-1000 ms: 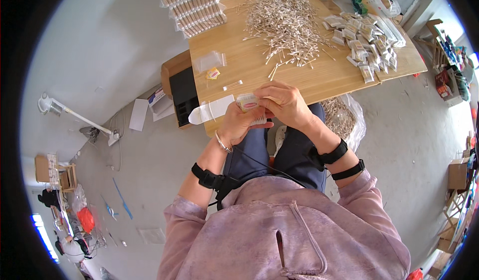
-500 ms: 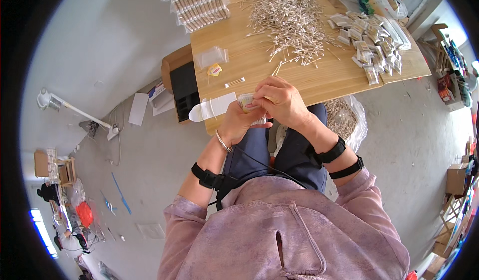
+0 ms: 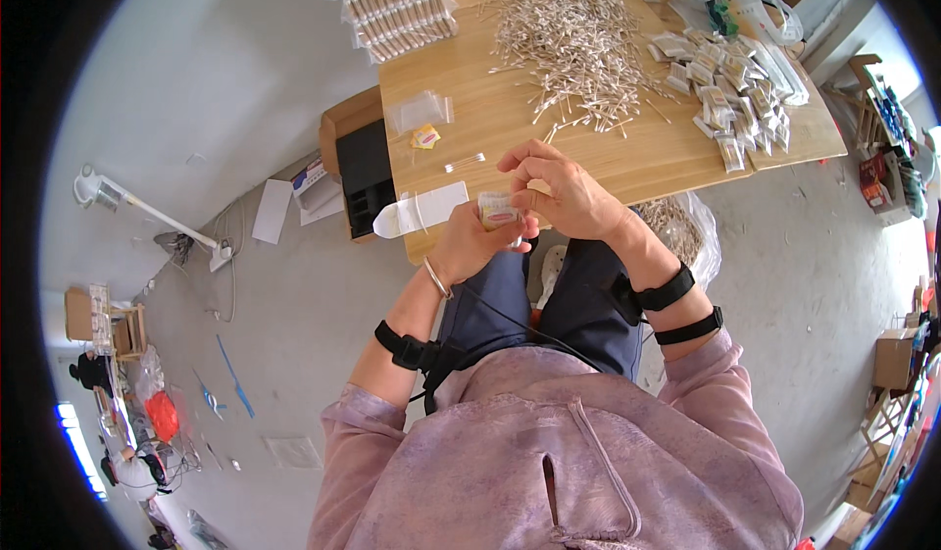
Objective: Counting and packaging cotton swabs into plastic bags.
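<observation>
My left hand (image 3: 472,242) is closed around a small packet of cotton swabs (image 3: 500,209) with a printed white, yellow and red card at its front. White swab tips show at its top. Close beside the packet, my right hand (image 3: 569,195) has its fingers loosely bent and apart. No swab shows between those fingers. Beyond my hands, a large heap of loose cotton swabs (image 3: 569,40) covers the back middle of the wooden table (image 3: 627,163). A few swabs (image 3: 465,163) lie by themselves near the left edge.
Clear plastic bags (image 3: 420,111) and small printed cards (image 3: 424,137) lie at the table's left. A white card strip (image 3: 423,211) juts over the edge. Filled packets (image 3: 725,94) pile up at right; bundled swabs (image 3: 387,6) stack at back left. A bag of swabs (image 3: 691,231) stands below.
The swabs that stuck out above my right hand no longer show there. That hand's fingers have lifted and loosened, and more of the packet in my left hand is visible.
</observation>
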{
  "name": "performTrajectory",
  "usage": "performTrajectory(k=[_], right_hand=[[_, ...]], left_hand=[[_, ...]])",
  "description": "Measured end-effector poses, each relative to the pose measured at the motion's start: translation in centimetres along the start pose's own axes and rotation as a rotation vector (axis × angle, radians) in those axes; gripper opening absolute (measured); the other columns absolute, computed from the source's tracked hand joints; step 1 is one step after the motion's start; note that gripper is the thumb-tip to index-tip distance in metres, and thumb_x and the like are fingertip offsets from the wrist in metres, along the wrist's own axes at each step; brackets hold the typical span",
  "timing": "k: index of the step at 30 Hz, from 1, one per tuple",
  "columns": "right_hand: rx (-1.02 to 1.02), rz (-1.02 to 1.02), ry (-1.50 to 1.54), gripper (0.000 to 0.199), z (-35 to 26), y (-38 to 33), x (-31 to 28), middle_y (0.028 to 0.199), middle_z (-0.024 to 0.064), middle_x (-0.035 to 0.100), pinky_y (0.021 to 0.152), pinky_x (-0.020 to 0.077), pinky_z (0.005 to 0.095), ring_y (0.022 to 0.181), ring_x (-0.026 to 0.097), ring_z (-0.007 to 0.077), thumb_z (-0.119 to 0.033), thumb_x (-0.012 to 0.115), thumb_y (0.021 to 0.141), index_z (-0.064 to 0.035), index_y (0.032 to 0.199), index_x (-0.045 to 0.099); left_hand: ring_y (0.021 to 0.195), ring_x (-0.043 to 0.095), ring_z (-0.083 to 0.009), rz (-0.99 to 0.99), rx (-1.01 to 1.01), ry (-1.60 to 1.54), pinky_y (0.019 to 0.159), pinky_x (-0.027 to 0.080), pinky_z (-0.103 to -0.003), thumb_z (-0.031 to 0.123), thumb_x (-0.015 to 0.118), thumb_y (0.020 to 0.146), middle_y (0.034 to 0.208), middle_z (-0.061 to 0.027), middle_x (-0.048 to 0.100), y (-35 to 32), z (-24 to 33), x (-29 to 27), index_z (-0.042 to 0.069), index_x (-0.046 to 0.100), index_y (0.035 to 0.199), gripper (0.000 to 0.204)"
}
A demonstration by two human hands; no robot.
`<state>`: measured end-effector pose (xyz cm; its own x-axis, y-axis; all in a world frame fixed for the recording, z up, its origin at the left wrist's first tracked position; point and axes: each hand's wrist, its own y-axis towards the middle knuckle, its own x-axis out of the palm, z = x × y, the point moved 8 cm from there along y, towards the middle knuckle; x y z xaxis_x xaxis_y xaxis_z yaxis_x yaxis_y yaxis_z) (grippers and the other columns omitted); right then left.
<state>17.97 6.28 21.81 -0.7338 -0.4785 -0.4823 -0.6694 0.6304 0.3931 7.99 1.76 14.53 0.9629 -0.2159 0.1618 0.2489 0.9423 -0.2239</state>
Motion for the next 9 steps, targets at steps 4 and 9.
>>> performTrajectory(k=[4, 9], right_hand=[[0.04, -0.028, 0.014, 0.011, -0.5, -0.3, 0.0, 0.11, 0.0116, 0.056, 0.087, 0.0459, 0.0363, 0.105, 0.054, 0.0286, -0.009, 0.067, 0.079, -0.0001, 0.079, 0.061], [0.055, -0.061, -0.027, 0.013, -0.8, -0.4, 0.2, 0.11, 0.0116, 0.056, 0.09, 0.0438, 0.0363, 0.109, 0.052, 0.0281, -0.013, 0.07, 0.077, -0.0015, 0.075, 0.062]], left_hand=[[0.085, 0.067, -0.0158, -0.016, 0.071, 0.049, 0.072, 0.059, -0.03, 0.014, 0.065, 0.088, 0.093, -0.0102, 0.068, -0.4, 0.7, 0.1, -0.002, 0.063, 0.104, 0.022], [0.083, 0.067, -0.0139, -0.025, 0.072, 0.129, 0.071, 0.057, -0.029, 0.017, 0.066, 0.088, 0.094, -0.0101, 0.069, -0.6, 0.4, 0.0, -0.001, 0.065, 0.102, 0.022]])
